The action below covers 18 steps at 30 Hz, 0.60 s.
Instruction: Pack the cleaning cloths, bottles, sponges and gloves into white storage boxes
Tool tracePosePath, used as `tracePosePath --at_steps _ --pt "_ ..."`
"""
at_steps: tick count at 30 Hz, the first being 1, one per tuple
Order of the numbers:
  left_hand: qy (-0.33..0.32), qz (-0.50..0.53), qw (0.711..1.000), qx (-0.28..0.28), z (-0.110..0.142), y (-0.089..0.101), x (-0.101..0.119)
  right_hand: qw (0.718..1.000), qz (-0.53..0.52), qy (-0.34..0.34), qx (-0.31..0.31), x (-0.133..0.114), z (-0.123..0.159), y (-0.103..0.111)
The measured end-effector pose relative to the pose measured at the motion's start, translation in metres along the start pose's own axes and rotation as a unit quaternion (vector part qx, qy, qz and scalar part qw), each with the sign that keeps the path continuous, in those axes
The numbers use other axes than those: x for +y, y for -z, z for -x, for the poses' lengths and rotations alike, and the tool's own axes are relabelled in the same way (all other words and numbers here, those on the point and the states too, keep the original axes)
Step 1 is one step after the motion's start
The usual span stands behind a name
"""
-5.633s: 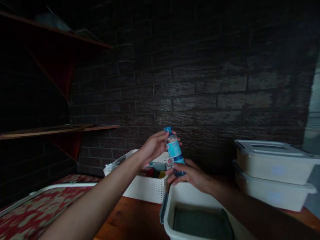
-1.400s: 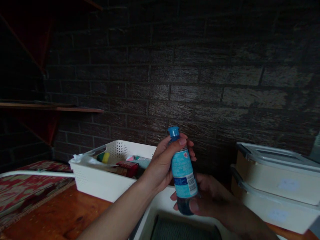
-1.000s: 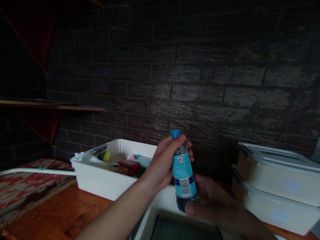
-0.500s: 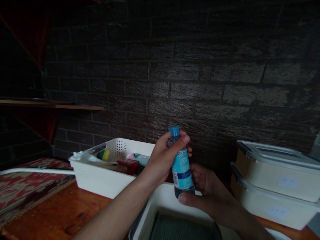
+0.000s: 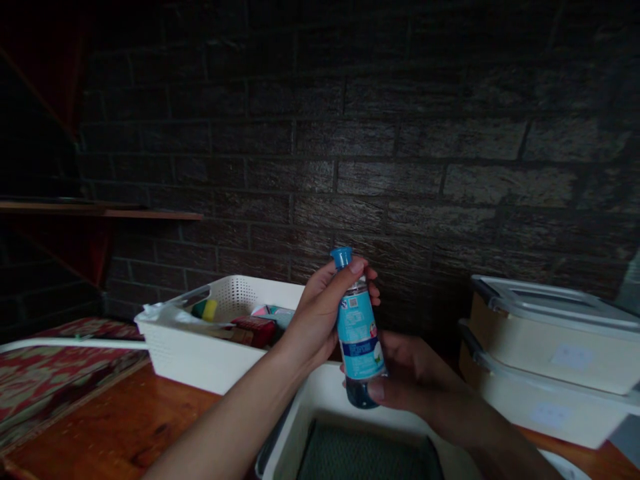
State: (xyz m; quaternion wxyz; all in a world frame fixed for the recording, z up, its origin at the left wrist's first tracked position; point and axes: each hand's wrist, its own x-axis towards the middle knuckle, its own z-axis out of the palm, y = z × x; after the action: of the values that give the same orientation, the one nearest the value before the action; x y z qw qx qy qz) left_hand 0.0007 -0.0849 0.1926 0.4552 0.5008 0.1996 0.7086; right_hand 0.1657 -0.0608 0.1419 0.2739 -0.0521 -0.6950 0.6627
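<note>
A small plastic bottle (image 5: 361, 337) with a blue cap and a light-blue printed label is held up near the middle of the view, leaning slightly. My left hand (image 5: 333, 297) wraps round its neck just below the cap, thumb across the front. Lower down, my right hand (image 5: 415, 380) grips the base, its thumb on the front and fingers partly hidden behind. Directly beneath the bottle is a white bin (image 5: 320, 393) with a dark green textured item (image 5: 363, 453) inside.
A white perforated basket (image 5: 200, 357) to the left holds a sponge (image 5: 210, 309), a red packet (image 5: 255, 330) and other things. Two lidded boxes (image 5: 555, 357) are stacked on the right. Behind stands a dark brick wall (image 5: 320, 153); a shelf (image 5: 150, 213) juts out at left.
The bottle has turned about its long axis, so more of the label's picture side shows. It has shifted slightly left, and my right thumb has moved with its base.
</note>
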Motion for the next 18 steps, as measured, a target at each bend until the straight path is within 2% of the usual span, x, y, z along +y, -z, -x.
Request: tracePosePath --at_steps 9,15,18 --pt "0.016 -0.037 0.999 0.010 -0.002 0.002 -0.001 0.990 0.120 0.054 0.048 0.005 -0.002 0.000" --pt "0.027 -0.036 0.999 0.013 0.000 0.003 -0.002 0.982 0.147 0.024 0.118 0.014 -0.003 0.005" --pt "0.034 -0.008 0.999 0.016 0.000 0.002 -0.002 0.985 0.142 0.007 0.098 0.014 -0.003 0.006"
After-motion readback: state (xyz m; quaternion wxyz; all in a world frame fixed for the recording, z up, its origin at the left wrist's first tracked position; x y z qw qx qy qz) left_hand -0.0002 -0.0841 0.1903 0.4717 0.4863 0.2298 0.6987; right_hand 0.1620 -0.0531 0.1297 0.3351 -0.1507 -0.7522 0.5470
